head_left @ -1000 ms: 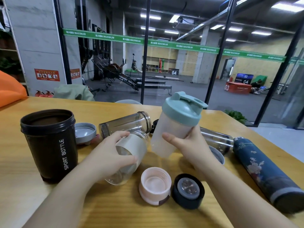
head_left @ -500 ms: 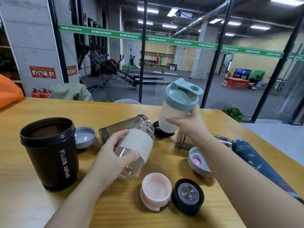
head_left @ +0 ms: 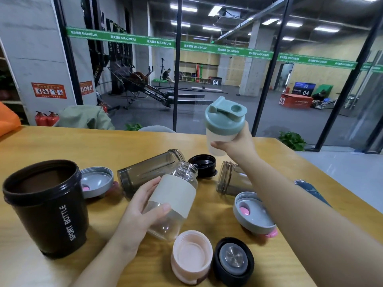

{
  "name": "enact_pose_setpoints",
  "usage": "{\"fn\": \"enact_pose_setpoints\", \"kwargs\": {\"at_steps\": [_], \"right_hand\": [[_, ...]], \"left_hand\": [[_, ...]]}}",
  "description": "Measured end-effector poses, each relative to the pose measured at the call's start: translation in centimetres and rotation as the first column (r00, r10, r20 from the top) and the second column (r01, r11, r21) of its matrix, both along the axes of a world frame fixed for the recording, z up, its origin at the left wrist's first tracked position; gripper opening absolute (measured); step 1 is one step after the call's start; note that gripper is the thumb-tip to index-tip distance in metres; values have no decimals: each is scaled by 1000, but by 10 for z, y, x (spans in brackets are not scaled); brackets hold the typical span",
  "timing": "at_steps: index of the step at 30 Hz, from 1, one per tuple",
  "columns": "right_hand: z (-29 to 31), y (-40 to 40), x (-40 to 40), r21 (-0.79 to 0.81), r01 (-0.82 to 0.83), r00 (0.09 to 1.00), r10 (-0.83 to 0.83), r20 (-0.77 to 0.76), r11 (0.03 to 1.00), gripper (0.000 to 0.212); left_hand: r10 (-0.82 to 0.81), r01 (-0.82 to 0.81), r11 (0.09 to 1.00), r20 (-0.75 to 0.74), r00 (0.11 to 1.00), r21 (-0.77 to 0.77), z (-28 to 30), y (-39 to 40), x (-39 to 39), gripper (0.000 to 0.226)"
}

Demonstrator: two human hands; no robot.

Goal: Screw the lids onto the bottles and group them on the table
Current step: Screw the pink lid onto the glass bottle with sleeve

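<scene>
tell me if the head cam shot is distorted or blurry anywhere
Head view: wide-angle bend bows the window frames outward; the shaker bottle in the right hand looks sharp; ceiling lights reflect off the metal disc in the black lid; soft shadows on the table.

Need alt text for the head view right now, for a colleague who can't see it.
Right hand holds a white shaker bottle with green lid above the wooden table's far side, while the left hand grips a lidless clear glass bottle with beige sleeve; loose lids and open bottles lie around.
</scene>
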State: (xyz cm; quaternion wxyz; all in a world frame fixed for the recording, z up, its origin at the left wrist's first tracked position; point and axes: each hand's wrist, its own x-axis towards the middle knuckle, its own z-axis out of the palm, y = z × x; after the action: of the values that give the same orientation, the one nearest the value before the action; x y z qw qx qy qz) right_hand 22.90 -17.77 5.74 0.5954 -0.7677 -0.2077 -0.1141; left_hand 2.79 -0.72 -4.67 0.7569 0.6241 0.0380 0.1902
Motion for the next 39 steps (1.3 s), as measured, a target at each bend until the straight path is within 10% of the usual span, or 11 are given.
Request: {"fn": "enact_pose_setpoints", "kwargs": {"at_steps": [39], "right_hand": [[-9,-20,26,-506,-6,918,-197,-346,862,64]], "left_hand": [[-30,32,994,20,999,-103,3,0,4,79]]}}
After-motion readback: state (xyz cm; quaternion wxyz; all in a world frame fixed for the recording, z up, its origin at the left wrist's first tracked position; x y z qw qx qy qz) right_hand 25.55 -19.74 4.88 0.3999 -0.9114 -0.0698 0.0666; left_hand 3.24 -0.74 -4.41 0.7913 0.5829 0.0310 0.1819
